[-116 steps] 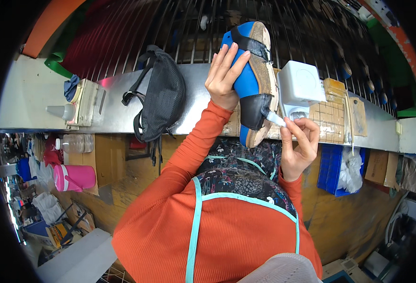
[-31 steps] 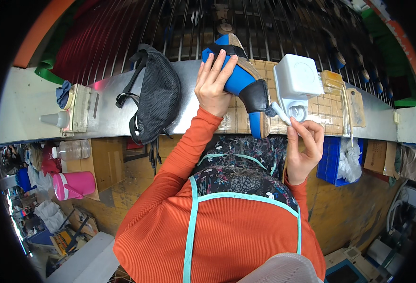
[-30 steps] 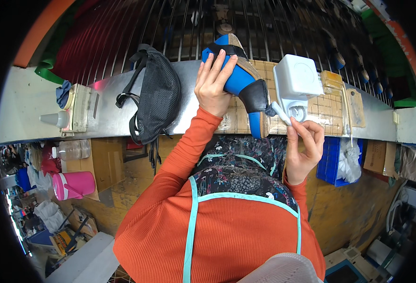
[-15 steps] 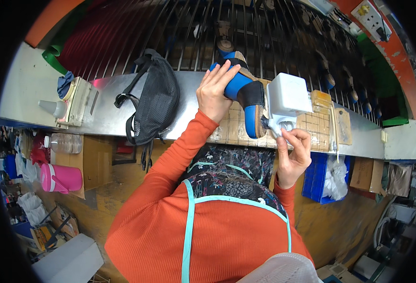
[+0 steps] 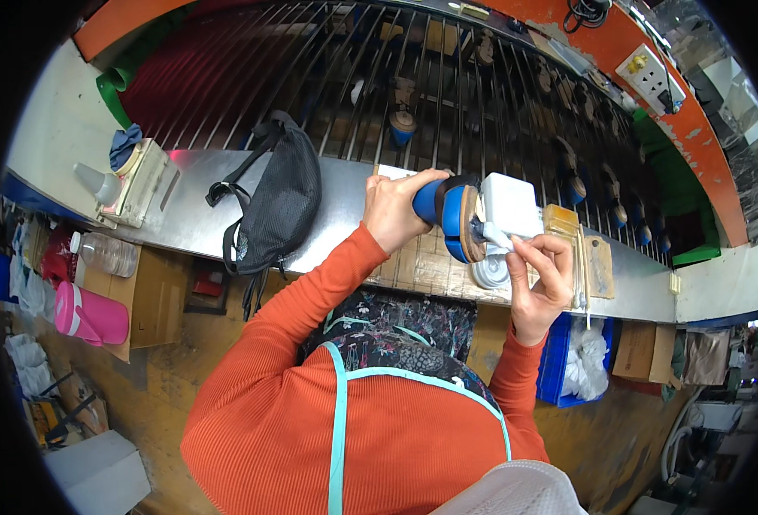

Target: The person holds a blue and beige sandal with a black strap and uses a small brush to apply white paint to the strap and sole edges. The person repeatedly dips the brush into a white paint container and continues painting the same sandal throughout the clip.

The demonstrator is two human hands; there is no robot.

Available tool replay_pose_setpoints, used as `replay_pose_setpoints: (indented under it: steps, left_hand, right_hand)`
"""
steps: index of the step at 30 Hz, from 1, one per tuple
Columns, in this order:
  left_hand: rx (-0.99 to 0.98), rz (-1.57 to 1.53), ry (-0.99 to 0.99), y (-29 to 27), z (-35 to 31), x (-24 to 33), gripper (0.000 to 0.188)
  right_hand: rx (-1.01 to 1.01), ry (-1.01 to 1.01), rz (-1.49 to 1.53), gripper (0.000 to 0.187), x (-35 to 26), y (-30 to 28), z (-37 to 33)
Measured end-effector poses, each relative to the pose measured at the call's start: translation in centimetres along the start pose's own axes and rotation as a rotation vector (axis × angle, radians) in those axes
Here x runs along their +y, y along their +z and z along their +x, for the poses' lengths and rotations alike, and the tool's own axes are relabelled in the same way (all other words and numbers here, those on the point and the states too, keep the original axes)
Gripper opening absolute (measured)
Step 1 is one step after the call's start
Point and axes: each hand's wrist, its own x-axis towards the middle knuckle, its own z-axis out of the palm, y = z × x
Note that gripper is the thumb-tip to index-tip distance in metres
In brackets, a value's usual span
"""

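- Looking down from the head view, an orange ribbed sleeve and a dark floral apron with a pale turquoise strap (image 5: 338, 403) are seen nearest, both forearms being raised toward the workbench.
- The left hand (image 5: 394, 212) is closed around the blue sandal with black straps and a tan sole edge (image 5: 449, 220); the shoe is gripped by its upper and turned on its side, seemingly so that the sole edge faces the other hand.
- The right hand (image 5: 540, 276) is pinched shut on a small white tool or cloth piece (image 5: 492, 235), whose tip is laid against the sole edge; whether it is a brush, a nozzle or a wipe cannot be told.
- The sandal is thus held in the air between the two hands, just above the slatted wooden work board (image 5: 422, 268), presumably to keep it within reach of both.
- Just beyond the right hand a white square box (image 5: 509, 204) is set, and a round white container (image 5: 491, 273) lies just under the hands, close enough to be reached.
- Well to the left of the left hand a black mesh bag (image 5: 278, 206) is laid on the grey metal bench ledge (image 5: 190, 225), out of the working space.
- Farthest off, beyond both hands, a dark barred rack (image 5: 413, 77) carries more shoes.
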Motion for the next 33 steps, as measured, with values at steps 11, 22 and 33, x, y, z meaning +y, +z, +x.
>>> replay_pose_setpoints:
  steps: [11,22,33]
  left_hand:
    - [-0.413,-0.119,-0.172,-2.3,-0.3,1.9,0.072]
    - [-0.728,-0.486,-0.307,-0.1,-1.9,0.5,0.064]
    - [-0.959,-0.792,-0.452,1.3,-3.7,-0.4,0.076]
  right_hand:
    - [-0.114,-0.079,-0.005,0.026,0.5,-0.7,2.5]
    - [-0.176,-0.049,-0.001,0.027,1.7,-0.9,2.2]
    - [-0.202,0.021,0.042,0.026,3.6,-0.4,0.3]
